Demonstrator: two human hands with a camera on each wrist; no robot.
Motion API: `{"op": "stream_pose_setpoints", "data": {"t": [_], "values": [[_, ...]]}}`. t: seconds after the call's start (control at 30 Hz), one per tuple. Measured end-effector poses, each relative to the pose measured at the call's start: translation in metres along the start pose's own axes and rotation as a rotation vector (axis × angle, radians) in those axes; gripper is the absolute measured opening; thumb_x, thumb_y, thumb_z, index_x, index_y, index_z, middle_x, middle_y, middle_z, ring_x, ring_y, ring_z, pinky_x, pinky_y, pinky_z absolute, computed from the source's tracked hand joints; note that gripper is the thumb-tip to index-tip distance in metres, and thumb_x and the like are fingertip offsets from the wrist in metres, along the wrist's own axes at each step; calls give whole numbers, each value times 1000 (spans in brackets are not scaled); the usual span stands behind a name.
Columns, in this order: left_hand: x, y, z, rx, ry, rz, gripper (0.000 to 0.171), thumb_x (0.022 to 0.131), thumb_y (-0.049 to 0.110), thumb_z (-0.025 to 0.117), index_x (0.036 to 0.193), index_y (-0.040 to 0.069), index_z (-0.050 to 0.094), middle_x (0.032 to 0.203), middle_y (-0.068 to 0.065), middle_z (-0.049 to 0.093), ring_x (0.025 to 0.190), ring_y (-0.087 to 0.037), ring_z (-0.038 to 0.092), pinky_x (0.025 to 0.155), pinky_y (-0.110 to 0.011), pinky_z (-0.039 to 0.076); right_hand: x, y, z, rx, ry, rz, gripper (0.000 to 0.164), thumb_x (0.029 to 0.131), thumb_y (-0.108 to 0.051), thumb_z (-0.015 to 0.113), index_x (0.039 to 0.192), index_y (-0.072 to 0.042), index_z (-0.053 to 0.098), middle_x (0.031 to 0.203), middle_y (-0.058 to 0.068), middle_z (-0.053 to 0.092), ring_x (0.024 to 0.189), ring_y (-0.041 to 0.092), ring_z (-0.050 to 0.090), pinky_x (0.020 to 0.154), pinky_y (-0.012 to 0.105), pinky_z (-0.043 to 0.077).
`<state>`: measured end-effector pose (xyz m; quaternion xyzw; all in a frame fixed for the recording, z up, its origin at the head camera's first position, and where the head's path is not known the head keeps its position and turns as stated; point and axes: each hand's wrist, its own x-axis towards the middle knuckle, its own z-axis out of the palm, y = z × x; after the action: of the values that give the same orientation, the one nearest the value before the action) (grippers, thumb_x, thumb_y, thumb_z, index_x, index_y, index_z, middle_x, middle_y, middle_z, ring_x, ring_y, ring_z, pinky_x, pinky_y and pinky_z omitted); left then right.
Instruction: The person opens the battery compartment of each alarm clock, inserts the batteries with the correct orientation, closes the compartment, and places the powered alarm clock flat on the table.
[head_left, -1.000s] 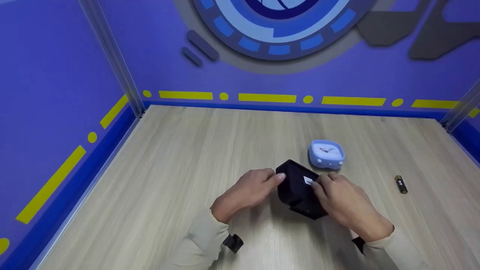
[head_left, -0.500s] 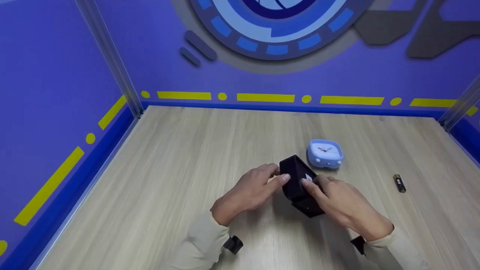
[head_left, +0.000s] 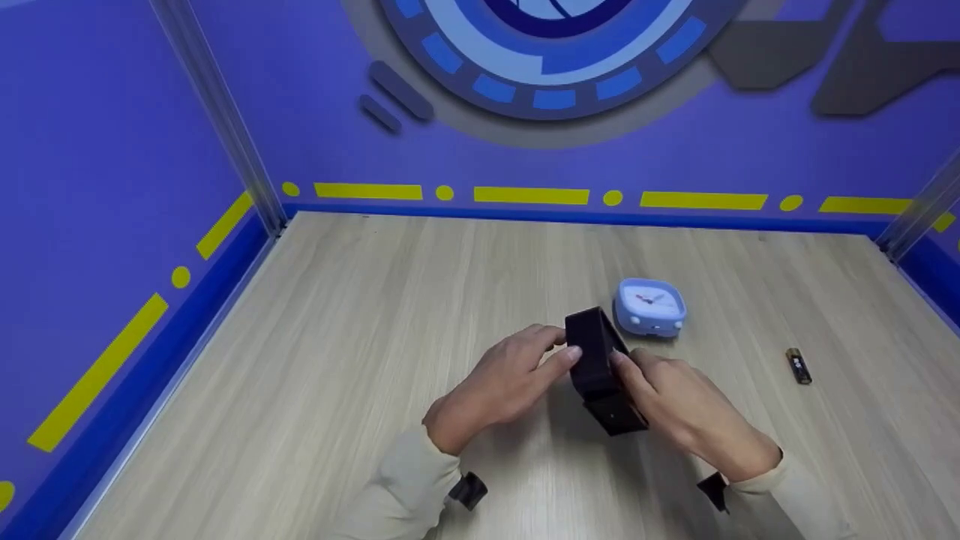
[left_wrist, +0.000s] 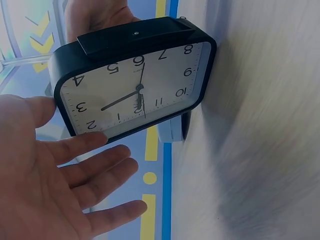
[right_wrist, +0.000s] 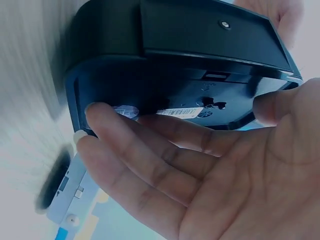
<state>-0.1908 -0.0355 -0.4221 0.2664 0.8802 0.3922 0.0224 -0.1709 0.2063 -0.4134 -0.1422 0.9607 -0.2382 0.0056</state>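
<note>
Between my two hands is a black desk clock (head_left: 592,352), tilted above the table. Its white dial (left_wrist: 135,95) with numerals faces my left palm in the left wrist view. My left hand (head_left: 502,379) pinches one end of the case with thumb and index finger, its other fingers spread. On the opposite side, my right hand (head_left: 682,397) holds the clock, fingers and thumb against the dark back, where a white barcode label (right_wrist: 181,113) shows. A screwed-on cover panel (right_wrist: 215,37) runs along one edge of the case.
A light blue alarm clock (head_left: 650,306) lies face up just beyond the black one. Off to the right, a black battery with a gold end (head_left: 799,366) lies on the wooden table (head_left: 405,300). Blue panels (head_left: 480,161) wall in the back and sides.
The black clock has turned so that its back, with the label, faces more to the right and its narrow side shows. The right thumb has shifted along the back.
</note>
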Motion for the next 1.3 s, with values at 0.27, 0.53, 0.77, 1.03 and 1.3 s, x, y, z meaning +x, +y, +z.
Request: {"op": "stream_pose_setpoints", "data": {"t": [0.27, 0.53, 0.77, 1.03, 1.3], "values": [[0, 2, 2, 49, 27, 71, 42, 114, 39, 43, 130, 11, 71, 130, -4, 68, 123, -15, 62, 102, -38, 50, -1, -4, 3, -3, 172, -100, 22, 111, -19, 56, 90, -12, 59, 75, -1, 51, 66, 15, 50, 62, 39, 43], [-1, 5, 0, 83, 27, 113, 46, 115, 42, 40, 137, 14, 70, 135, -2, 67, 127, -15, 61, 103, -39, 50, -4, -7, 7, -84, 318, -303, 5, 101, -1, 66, 100, -4, 62, 78, 0, 57, 62, 11, 51, 54, 35, 46], [-1, 8, 1, 112, 38, 142, 47, 116, 43, 41, 139, 12, 69, 135, -3, 67, 126, -15, 61, 103, -37, 50, -6, -7, 7, -147, 308, -326, 13, 96, 4, 66, 97, -4, 56, 79, 5, 58, 68, 21, 61, 57, 47, 51], [-3, 9, -1, 76, 53, 132, 54, 115, 47, 40, 150, 13, 62, 135, -3, 68, 126, -15, 61, 104, -38, 50, -4, -5, 4, 116, 178, -197, 15, 103, 0, 56, 111, -7, 66, 89, 2, 64, 80, 18, 57, 71, 44, 49], [-3, 9, -2, 68, 48, 118, 56, 114, 50, 40, 151, 13, 60, 131, -2, 70, 123, -15, 62, 102, -38, 51, -4, -5, 0, 437, 92, -57, 32, 115, -19, 41, 111, -6, 70, 96, 2, 73, 87, 15, 70, 80, 34, 58]]}}
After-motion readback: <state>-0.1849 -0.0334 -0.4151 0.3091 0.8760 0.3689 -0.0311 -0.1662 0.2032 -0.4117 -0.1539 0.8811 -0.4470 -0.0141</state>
